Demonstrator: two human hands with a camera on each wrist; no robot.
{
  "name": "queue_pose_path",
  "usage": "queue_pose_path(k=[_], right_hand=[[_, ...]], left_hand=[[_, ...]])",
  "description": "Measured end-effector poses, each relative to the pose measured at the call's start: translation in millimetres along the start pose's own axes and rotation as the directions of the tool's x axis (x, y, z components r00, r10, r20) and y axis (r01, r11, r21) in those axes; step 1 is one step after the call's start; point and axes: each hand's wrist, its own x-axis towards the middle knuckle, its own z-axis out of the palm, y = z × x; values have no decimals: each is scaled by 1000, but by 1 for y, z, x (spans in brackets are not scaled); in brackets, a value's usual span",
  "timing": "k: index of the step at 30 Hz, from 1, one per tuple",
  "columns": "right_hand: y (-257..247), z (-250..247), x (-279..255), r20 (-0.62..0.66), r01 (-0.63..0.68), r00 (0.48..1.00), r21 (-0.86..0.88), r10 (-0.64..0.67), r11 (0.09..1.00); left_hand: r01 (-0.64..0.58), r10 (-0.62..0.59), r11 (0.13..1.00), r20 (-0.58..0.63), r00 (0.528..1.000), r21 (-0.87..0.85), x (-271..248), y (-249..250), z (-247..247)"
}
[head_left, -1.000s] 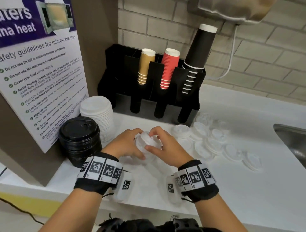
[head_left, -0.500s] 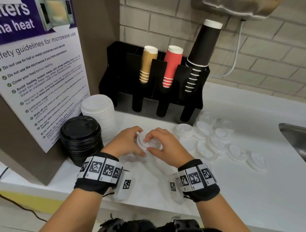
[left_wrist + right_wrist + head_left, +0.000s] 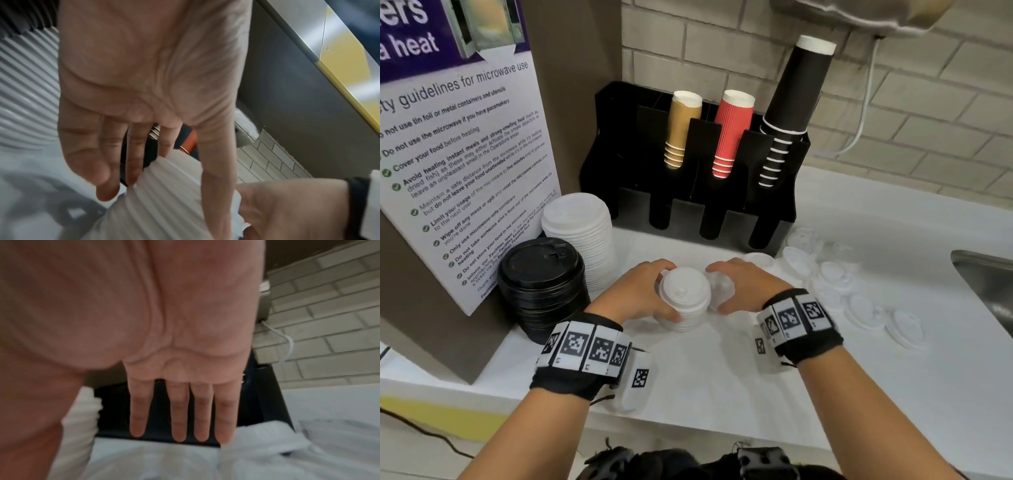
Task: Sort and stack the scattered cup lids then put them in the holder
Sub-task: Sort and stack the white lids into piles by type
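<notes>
Mid-stacking: the left hand (image 3: 635,297) grips the white lid stack (image 3: 685,301) on the counter (image 3: 722,383); the right hand (image 3: 739,286), fingers straight and empty, is beside it. Next, I judge, gather the loose lids (image 3: 835,281), before loading the holder (image 3: 688,178) behind

Front strip: bare white counter (image 3: 722,383) between the wrists and the near edge, open to a hand.
Left side: black lid stack (image 3: 541,284) and taller white lid stack (image 3: 578,236) stand touching, hard against the microwave sign (image 3: 462,164); no way through there.
Back: black cup holder (image 3: 688,192) spans the wall side; tan, red and black cup stacks rise from its slots.
Right of centre: scattered white lids (image 3: 859,301) lie flat, overlapping.
Far right: sink edge (image 3: 983,274); bare counter lies before it.
Overhead right: dispenser (image 3: 859,13) with hanging cord (image 3: 866,102).
</notes>
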Motion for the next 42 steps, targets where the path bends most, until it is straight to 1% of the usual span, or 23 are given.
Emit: queue_pose_path(k=[1, 3, 6, 7, 8, 9, 11, 12, 14, 16, 17, 19, 21, 23, 25, 28, 31, 36, 39, 42], right_hand=[[-2, 1, 4, 54, 6, 999, -61, -3, 998], [-6, 2, 11, 101, -7, 995, -85, 15, 996], [-8, 1, 15, 129, -34, 990, -124, 50, 992], [-7, -1, 14, 121, -43, 991, -124, 58, 991], [-6, -4, 11, 91, -54, 994, -98, 63, 994], [-4, -9, 7, 34, -61, 997, -40, 62, 997], [2, -18, -2, -142, -21, 989, 163, 45, 986], [4, -21, -7, -244, 37, 969, 274, 33, 961], [5, -22, -17, -423, 188, 906, 451, 24, 872], [2, -15, -25, -528, 325, 847, 594, 52, 736], [0, -9, -28, -555, 369, 828, 645, 79, 669], [-3, 7, -31, -585, 411, 799, 699, 137, 585], [-5, 24, -30, -576, 413, 798, 738, 179, 534], [-5, 38, -29, -549, 392, 812, 764, 197, 513], [-5, 48, -29, -530, 378, 826, 772, 189, 511], [-7, 52, -28, -501, 379, 857, 771, 121, 512], [-11, 49, -30, -484, 375, 874, 727, 41, 575], [-16, 42, -35, -479, 354, 877, 572, -49, 740], [-16, 40, -37, -464, 341, 882, 517, -78, 785], [-16, 39, -39, -436, 308, 897, 489, -77, 816]], left_hand=[[-1, 1, 1000, 4, 1000, -4, 0, 0, 0], [-11, 11, 1000, 17, 1000, -20, 0, 2, -1], [-23, 24, 999, 32, 999, -43, -1, 2, -1], [-25, 27, 998, 33, 999, -50, 0, 2, -1], [-27, 29, 998, 34, 999, -56, 0, 1, -1], [-29, 31, 998, 34, 999, -61, 0, 1, -1], [-29, 32, 997, 33, 999, -70, 1, 1, 0], [-29, 32, 997, 33, 999, -74, 2, 2, 1], [-29, 31, 997, 32, 999, -78, 3, 4, 4], [-29, 31, 996, 23, 999, -82, 4, 6, 7], [-29, 31, 996, 21, 999, -86, 5, 6, 9], [-29, 31, 995, 22, 999, -94, 6, 7, 11], [-34, 36, 996, 20, 999, -88, 6, 8, 12], [-41, 42, 996, 15, 999, -85, 6, 9, 13], [-47, 47, 995, 7, 999, -90, 6, 10, 14], [-51, 51, 994, -2, 999, -100, 5, 11, 16], [-69, 67, 991, -17, 998, -116, 4, 11, 16], [-61, 58, 991, -24, 998, -122, 4, 12, 17], [-59, 56, 989, -24, 998, -138, 4, 11, 20], [-61, 59, 987, -18, 998, -148, 4, 11, 20]])
